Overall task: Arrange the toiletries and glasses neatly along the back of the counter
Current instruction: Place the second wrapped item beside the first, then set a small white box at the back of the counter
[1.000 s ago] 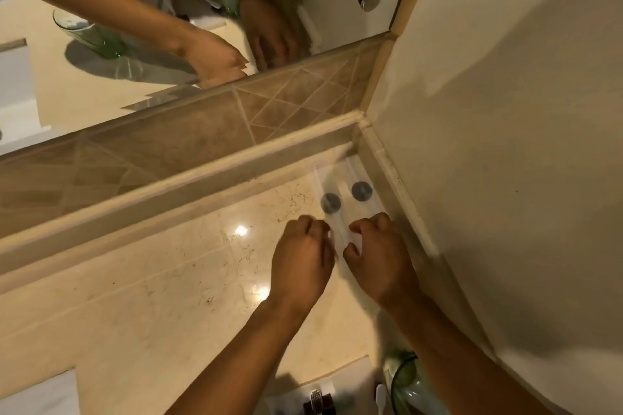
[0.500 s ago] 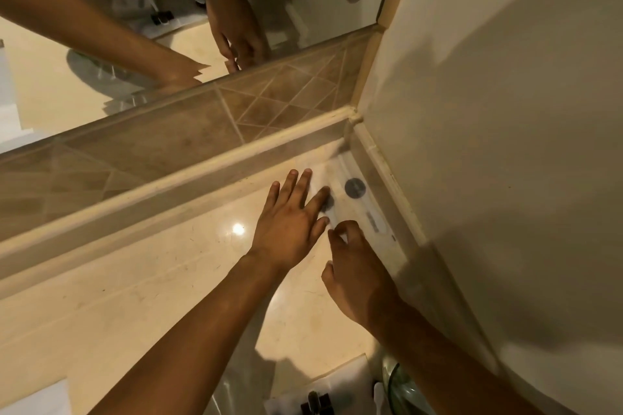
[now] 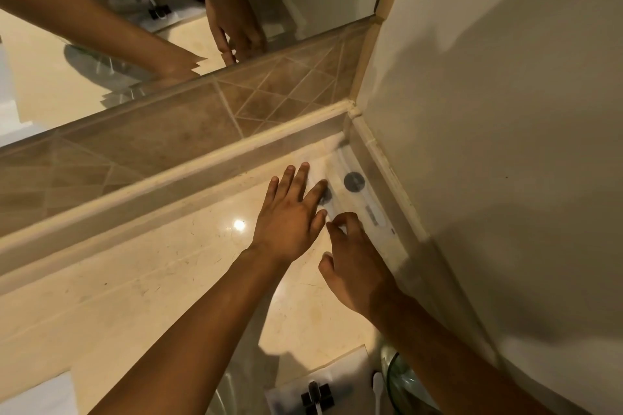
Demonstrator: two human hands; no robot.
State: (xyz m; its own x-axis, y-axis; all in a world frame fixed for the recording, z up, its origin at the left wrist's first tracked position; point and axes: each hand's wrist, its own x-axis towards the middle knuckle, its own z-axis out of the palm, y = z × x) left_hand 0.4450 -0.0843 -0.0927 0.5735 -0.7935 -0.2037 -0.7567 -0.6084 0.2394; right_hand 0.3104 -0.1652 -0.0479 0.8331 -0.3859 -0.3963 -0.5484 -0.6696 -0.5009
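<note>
Toiletry sachets, two flat white packets with grey round seals, lie side by side in the back right corner of the marble counter, against the side wall. I judge them light, thin and slippery (best slid flat or pinched at an edge). My left hand rests open with fingers spread on the nearer sachet; my right hand curls loosely, fingertips touching its edge, gripping nothing. A green glass stands at the bottom edge, contents indiscernible.
</note>
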